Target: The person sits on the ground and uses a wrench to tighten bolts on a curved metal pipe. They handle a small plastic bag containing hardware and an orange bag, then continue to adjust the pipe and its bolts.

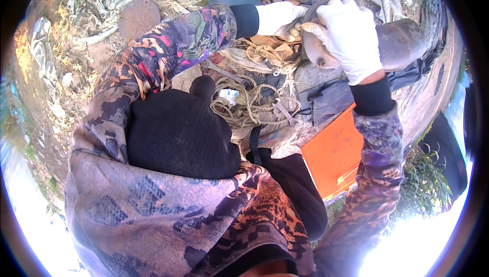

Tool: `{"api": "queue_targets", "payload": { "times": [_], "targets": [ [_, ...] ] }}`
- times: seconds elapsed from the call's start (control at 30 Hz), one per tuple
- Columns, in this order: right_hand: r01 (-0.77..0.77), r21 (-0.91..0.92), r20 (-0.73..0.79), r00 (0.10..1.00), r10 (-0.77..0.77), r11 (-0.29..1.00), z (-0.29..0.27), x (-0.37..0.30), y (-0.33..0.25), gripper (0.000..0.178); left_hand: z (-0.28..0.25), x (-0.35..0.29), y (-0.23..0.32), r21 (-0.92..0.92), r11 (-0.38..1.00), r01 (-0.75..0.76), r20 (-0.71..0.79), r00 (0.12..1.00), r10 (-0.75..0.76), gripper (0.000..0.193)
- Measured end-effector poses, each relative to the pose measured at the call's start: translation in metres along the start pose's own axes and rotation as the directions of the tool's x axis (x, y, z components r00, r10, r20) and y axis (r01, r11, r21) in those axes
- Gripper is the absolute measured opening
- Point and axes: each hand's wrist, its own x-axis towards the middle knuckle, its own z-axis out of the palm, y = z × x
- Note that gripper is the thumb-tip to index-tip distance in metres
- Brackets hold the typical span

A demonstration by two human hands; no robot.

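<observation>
Both of my hands wear white gloves with soiled palms and work at a rusty metal pipe [405,43] at the upper right. My right hand [351,37] is closed over the pipe's round end flange [317,50], its thumb lying across the face near a bolt hole. At the flange's left edge is my left hand [280,20], fingers bent inward; what they hold is hidden. Below the hands lie a wrench [226,72], a second spanner [284,111], a coil of frayed rope [244,111] and a small white packet [229,95].
A rusty round plate [138,18] lies on the dirt at the upper left, beside torn whitish sacking [102,2]. An orange panel [333,152] slants below the pipe. A black cloth-covered shape [178,134] blocks the lower middle. Plants [425,180] grow at the right.
</observation>
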Motion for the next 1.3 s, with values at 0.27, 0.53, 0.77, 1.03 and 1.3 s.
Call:
{"api": "queue_targets", "payload": {
  "times": [0.27,0.53,0.77,1.03,1.3],
  "targets": [
    [-0.007,-0.014,0.026,1.000,0.007,1.000,-0.003,-0.001,-0.001,0.029,0.006,-0.002,0.001,0.005,1.000,-0.009,-0.054,0.998,0.009,0.031],
    [-0.008,-0.044,0.098,0.995,0.012,0.999,-0.014,0.001,-0.003,0.024,0.009,-0.001,0.002,-0.010,1.000,0.027,-0.070,0.997,-0.028,0.030],
    [-0.076,-0.036,0.090,0.993,0.079,0.996,-0.012,0.000,-0.005,0.031,0.017,-0.001,0.004,0.088,0.995,0.047,-0.193,0.981,-0.029,0.032],
    [-0.109,0.044,0.168,0.981,0.100,0.993,-0.017,-0.001,-0.008,0.028,0.004,0.005,-0.002,-0.027,0.998,0.052,-0.095,0.994,-0.055,0.032],
    [0.044,-0.076,-0.075,0.996,-0.049,0.996,-0.004,-0.003,-0.010,0.028,0.006,-0.001,0.000,0.038,0.999,-0.013,-0.142,0.990,0.018,0.030]
  ]
}}
